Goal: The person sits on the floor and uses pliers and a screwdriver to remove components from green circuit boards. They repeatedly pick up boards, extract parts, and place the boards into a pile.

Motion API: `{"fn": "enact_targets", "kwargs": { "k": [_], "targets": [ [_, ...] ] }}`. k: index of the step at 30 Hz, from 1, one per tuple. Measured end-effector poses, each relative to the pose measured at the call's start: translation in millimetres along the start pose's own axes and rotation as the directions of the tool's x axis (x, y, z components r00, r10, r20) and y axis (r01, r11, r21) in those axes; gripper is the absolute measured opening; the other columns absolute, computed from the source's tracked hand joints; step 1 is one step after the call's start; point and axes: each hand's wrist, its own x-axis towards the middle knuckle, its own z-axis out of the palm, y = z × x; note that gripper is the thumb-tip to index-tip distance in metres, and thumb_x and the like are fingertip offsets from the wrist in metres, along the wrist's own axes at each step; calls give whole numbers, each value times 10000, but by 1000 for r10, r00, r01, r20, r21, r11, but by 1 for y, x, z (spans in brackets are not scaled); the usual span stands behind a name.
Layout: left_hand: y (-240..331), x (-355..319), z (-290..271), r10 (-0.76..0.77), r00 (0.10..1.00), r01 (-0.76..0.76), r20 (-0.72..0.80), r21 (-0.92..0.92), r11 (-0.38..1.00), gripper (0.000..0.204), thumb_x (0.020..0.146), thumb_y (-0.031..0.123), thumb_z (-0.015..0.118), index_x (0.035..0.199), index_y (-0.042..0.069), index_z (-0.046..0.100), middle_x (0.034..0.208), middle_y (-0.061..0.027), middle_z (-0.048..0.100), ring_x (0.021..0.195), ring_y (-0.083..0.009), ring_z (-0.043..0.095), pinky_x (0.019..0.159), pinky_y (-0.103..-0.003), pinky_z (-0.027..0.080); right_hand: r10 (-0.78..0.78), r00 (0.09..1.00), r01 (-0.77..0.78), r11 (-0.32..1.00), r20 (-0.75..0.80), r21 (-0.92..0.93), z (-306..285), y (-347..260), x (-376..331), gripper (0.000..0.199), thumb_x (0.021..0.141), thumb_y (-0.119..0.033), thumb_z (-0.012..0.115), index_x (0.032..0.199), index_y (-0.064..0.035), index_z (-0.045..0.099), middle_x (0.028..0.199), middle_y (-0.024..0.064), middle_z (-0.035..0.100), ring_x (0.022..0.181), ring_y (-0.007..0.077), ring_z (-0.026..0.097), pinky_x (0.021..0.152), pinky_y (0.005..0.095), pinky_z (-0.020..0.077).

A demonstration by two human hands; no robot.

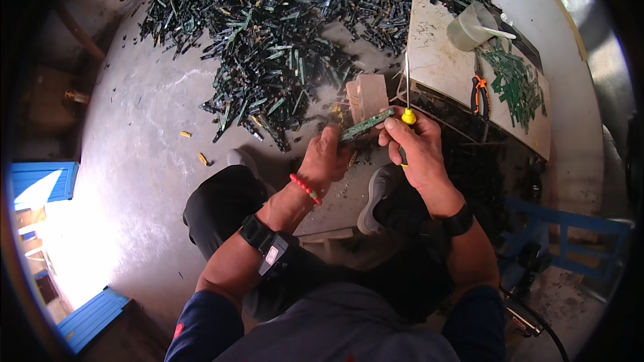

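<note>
My left hand [324, 154] is closed around the near end of a narrow green circuit board strip [366, 127], which slants up to the right in front of me. The thumb and fingers of my right hand [421, 151] meet the strip's far end. That same right hand also grips a screwdriver [408, 117] with a yellow and dark handle, its thin shaft pointing up and away. Just beyond the strip stands a reddish-brown block [371, 97]. Part of the screwdriver handle is hidden by my right fingers.
A big heap of dark green and black strips [268, 60] covers the floor ahead. On the pale worktop [439, 50] at the right are a translucent plastic jug [467, 30], orange-and-black pliers [479, 94] and several green strips [513, 80]. Blue metal framework [570, 231] stands at lower right.
</note>
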Motion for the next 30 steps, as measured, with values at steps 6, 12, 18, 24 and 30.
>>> {"fn": "enact_targets", "kwargs": {
  "k": [6,12,18,24,30],
  "targets": [
    [-31,15,-6,224,973,-221,-46,57,974,456,915,506,401,686,112,428,509,23,345,386,-81,256,360,-243,190,-23,1000,22,999,-13,-34,6,0,2,189,894,-93,559,1044,18,586,764,62,611,550,63,528,399,176,364],
    [-28,13,-5,269,963,-267,-5,75,961,452,915,523,417,731,111,447,522,7,389,388,-90,294,360,-246,212,8,999,-5,998,50,-61,-3,-2,3,220,892,-73,529,1081,31,567,799,69,611,606,92,555,410,184,372],
    [-30,15,-8,309,951,-306,-16,114,945,476,913,530,420,730,93,469,519,1,400,390,-92,317,363,-244,232,0,998,4,997,63,-71,0,-2,1,229,883,-57,513,1085,42,559,837,81,619,681,111,593,413,188,378],
    [-24,15,-7,237,971,-208,-23,395,895,203,791,200,554,858,33,461,592,-128,500,512,-308,477,444,-370,367,-1,1000,1,997,-2,-71,4,-1,3,193,881,-70,544,1043,24,588,790,74,639,555,56,547,399,176,377],
    [-33,18,-7,308,950,-292,-42,223,930,534,916,556,385,726,73,514,494,10,393,388,-90,323,370,-239,241,-16,1000,19,992,23,-124,1,-1,3,190,889,-67,522,1043,27,580,781,81,640,529,50,526,406,178,380]
  ]
}}
